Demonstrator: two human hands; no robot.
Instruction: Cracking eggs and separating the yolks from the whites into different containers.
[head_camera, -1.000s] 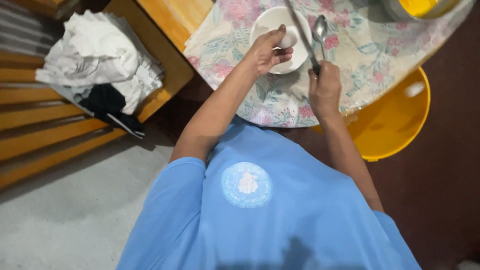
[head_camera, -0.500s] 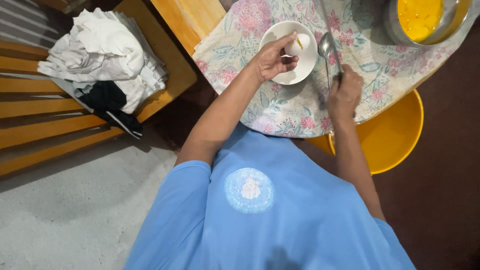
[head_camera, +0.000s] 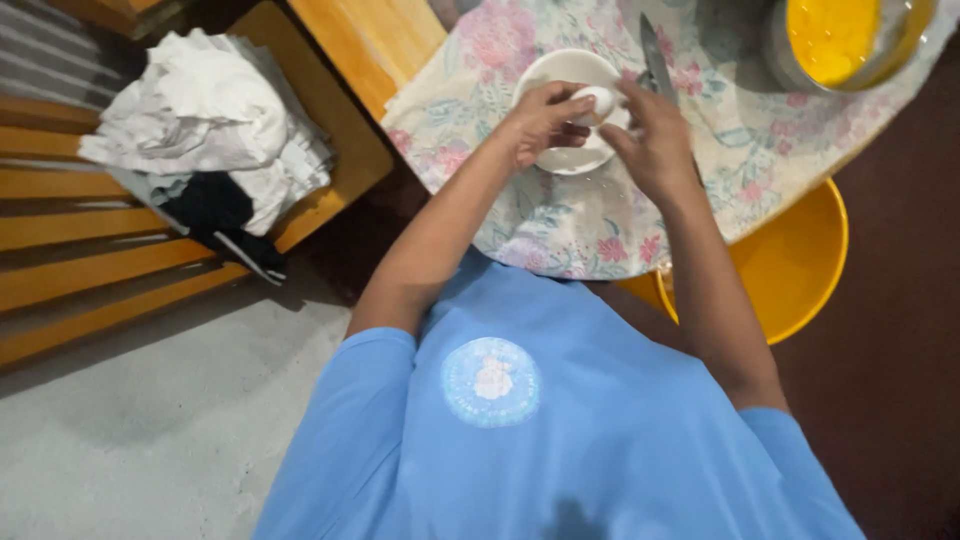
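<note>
Both my hands met over the white bowl, and between them sat one egg, white and rounded. The left hand curled around its near side, thumb and fingers closed on the shell; the right hand pressed in from the other side, its fingertips narrow against the egg. A slim metal utensil ran up past the right hand, though I could not tell whether that hand gripped it or merely lay across it.

I judged the egg light and brittle, its shell smooth enough to slip, so the safest hold looked to be a gentle cradle around its widest part, never a pinch at the ends.

The egg hung just above the bowl's hollow, the bowl standing on a round table under a floral tablecloth. Counting outward: one egg, one white bowl, one utensil, and one metal bowl of yellow liquid at the table's far edge, well apart from my hands. One yellow plastic stool showed beneath the table, and one heap of white and dark cloths lay on a wooden bench to the left.
</note>
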